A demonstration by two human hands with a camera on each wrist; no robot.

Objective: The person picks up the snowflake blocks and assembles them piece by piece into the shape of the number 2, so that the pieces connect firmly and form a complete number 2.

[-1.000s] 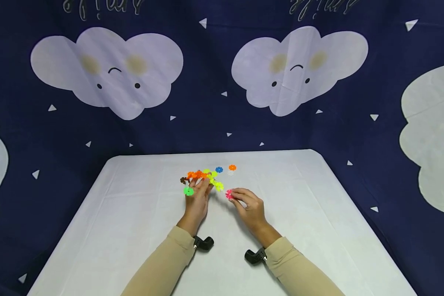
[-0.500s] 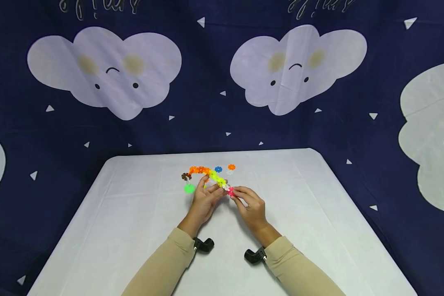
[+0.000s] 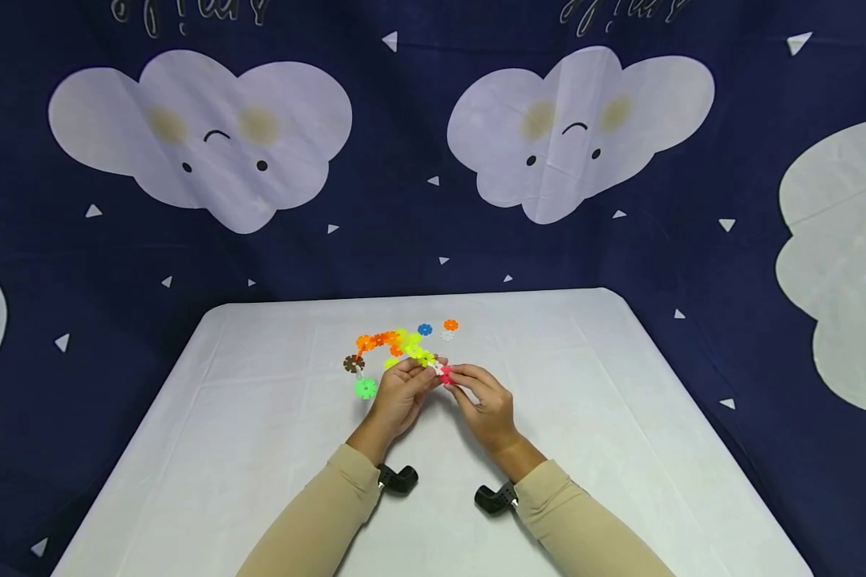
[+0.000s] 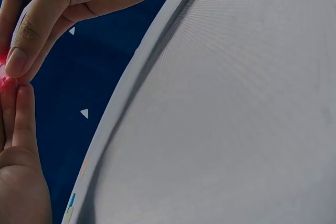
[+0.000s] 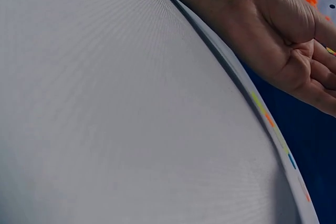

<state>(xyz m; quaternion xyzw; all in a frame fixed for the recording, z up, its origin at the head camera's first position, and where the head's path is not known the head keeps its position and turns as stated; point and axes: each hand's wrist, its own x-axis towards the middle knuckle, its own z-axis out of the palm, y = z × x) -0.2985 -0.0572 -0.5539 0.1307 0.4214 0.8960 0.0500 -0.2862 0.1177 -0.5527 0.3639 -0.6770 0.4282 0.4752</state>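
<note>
A chain of flower-shaped plastic interlocking discs (image 3: 411,350) runs from brown and orange through yellow to a white disc (image 3: 436,367) in the head view. My left hand (image 3: 395,403) holds the chain near its yellow-white end. At the other end, a brown disc (image 3: 354,364) and a green disc (image 3: 366,389) hang out left of that hand. My right hand (image 3: 492,410) pinches a pink disc (image 3: 446,375) against the white one; whether they interlock is hidden by the fingers. Pink (image 4: 4,83) also shows between fingertips in the left wrist view.
Behind the hands, a blue disc (image 3: 424,329), an orange disc (image 3: 451,324) and a pale disc (image 3: 447,336) lie on the white table (image 3: 260,481). More yellow and orange discs lie partly behind the chain. A dark blue cloud-print cloth (image 3: 404,144) hangs beyond the table.
My left hand has turned and brought the chain's white end to the pink disc in my right hand. The chain's brown and green end has swung down and left since the middle frame.
</note>
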